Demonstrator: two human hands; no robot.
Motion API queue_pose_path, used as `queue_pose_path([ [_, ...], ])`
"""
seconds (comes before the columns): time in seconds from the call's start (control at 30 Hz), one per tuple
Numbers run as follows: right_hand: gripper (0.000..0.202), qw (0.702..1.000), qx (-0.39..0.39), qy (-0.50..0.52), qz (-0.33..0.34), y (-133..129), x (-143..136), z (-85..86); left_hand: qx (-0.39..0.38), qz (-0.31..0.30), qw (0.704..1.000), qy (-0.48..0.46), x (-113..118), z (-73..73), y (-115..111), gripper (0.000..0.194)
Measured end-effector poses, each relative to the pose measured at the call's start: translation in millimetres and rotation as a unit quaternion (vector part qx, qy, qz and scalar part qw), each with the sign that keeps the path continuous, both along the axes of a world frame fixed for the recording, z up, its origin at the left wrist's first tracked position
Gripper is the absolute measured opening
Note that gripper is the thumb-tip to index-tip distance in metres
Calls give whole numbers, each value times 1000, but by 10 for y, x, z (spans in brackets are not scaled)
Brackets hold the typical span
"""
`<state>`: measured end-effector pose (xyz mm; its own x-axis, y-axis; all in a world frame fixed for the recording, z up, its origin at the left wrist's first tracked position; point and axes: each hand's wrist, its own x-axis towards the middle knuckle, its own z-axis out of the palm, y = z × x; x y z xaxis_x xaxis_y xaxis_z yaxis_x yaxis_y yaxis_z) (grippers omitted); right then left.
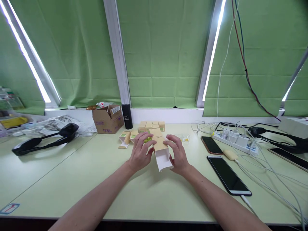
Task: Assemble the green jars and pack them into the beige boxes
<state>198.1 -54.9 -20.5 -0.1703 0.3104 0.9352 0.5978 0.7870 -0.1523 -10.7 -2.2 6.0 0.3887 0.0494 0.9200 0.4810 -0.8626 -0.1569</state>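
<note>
A small tan cardboard box (159, 140) with a white inside is held above the table, its near end open and a white flap hanging toward me. My left hand (141, 150) grips its left side, thumb and fingers closed on it. Something yellow-green (147, 139) shows by the left fingers; I cannot make out what it is. On the right side, my right hand (178, 155) pinches the same box. Just behind stand several similar tan boxes (154, 124). An open box (125, 138) lies left of my left hand. Small clear containers with yellow bits (186, 138) sit beyond my right hand.
A brown carton (108, 119) and a black bottle (127, 116) stand at the back. On the right lie phones (229, 175), a power strip (237, 142) and loose cables. A black strap-like device (45, 139) and white bundles (51, 125) are on the left.
</note>
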Motion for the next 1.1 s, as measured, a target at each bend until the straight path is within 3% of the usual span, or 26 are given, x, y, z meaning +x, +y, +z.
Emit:
queue_pose_path([
  [0.17,65,995,-57,60,53,-30,-36,20,-86,-57,995,16,20,3,-30,47],
  [0.27,56,985,-100,111,86,-31,-74,0,-125,-92,988,10,49,-14,-54,53],
  [0.37,48,968,-166,165,91,-32,-114,-20,-190,-107,975,-39,73,-59,-60,60],
  [0.47,54,952,-191,204,122,-40,-152,-18,-263,-129,952,-92,100,-111,-51,67],
  [0.7,55,947,-194,210,148,-67,-180,23,-329,-155,919,-154,162,-126,-44,53],
  [0.93,40,954,-201,166,144,-81,-148,37,-375,-154,898,-172,172,-71,-90,44],
  [1.1,39,949,-226,174,135,-72,-123,30,-366,-154,903,-163,168,-91,-61,34],
])
